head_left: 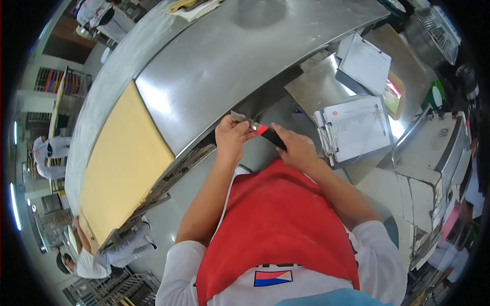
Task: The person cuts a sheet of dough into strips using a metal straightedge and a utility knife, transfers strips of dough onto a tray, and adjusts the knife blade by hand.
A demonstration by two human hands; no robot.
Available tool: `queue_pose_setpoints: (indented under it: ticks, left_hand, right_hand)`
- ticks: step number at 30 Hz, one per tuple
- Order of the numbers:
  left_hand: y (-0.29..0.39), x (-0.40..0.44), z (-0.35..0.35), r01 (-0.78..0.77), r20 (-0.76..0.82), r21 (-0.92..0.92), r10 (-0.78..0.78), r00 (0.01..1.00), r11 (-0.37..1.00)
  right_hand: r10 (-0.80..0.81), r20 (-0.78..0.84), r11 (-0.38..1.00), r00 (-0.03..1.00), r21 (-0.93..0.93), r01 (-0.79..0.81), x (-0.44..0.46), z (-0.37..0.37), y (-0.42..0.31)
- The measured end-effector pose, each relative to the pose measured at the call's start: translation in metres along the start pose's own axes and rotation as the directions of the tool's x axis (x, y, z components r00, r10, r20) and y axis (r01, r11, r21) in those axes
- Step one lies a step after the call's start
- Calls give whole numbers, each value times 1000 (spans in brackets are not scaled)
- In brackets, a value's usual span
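In the middle of the head view, a tool with a black handle, a red band and a metal end lies between my two hands. My right hand is closed around its black handle. At the metal end, the fingers of my left hand are pinched on a thin grey piece that looks like cloth or a flat scrap. My left fingers partly cover the metal end, so its exact shape is hidden. Both hands are above the floor gap beside the steel worktable.
A large yellow dough sheet covers the table's left part, with a co-worker touching its far end. To the right, clipboards with papers lie on a steel surface beside a worn white machine. A folded cloth sits at the top.
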State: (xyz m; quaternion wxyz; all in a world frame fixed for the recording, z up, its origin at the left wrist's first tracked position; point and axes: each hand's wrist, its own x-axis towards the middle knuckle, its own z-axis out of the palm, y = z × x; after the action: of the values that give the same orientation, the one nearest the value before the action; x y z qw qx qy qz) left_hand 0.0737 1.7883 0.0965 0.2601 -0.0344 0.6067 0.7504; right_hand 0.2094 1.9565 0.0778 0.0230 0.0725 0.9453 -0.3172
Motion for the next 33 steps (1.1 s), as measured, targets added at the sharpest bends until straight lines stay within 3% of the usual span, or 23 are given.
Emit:
queue_pose_setpoints:
  ticks: [9, 12, 16, 19, 25, 33]
  left_hand:
    - [2, 0, -21, 78, -54, -121, -85, 995, 990]
    - [3, -10, -19, 10, -71, -28, -12, 997, 1000]
    - [-4, -16, -27, 14, -92, -96, -23, 995, 995]
    - [-7, -22, -29, 36, -113, -160, -55, 992, 986]
    - [-18, -41, -29, -18, -172, -95, 1, 985, 995]
    - [-30, -71, -54, 28, -248, -232, -87, 965, 972]
  right_hand:
    - [-112, -42, 992, 993, -57, 109, 7, 2, -10]
    - [-141, -26, 988, 990, -67, 139, 10, 3, -8]
    - [-196, -19, 976, 980, -101, 193, 11, 3, -8]
    - [-238, -18, 968, 971, -89, 236, 9, 4, -4]
    - [-272, 2, 961, 962, -48, 272, 3, 5, 1]
    - [-345, 120, 938, 931, 19, 346, 2, 16, -7]
